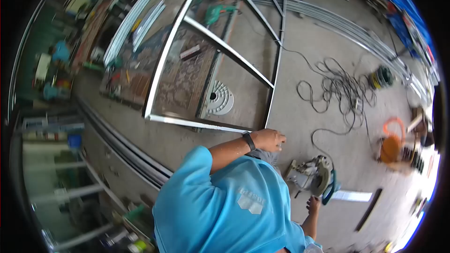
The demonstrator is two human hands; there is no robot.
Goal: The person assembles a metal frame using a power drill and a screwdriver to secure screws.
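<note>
My left hand [269, 139], with a dark band on the wrist, is near the lower right corner of a metal frame [220, 46] with crossbars. Its fingers are loosely bent and apart, with nothing visible in them, close over my grey trousers. On the right, my right hand [313, 203] is low beside a cut-off saw [311, 175] with a round guard and a teal handle [333, 188]. Its fingers are curled, and I cannot tell what they hold. A pale flat strip [354, 196] lies on the floor just past the saw.
A tangled black cable [340, 89] spreads over the floor by a cable reel [382, 77]. Long metal profiles [347, 30] lie at the back right. A green power tool [216, 14] and a pale round slotted plate [222, 100] show through the frame. A dark strip [369, 210] lies right.
</note>
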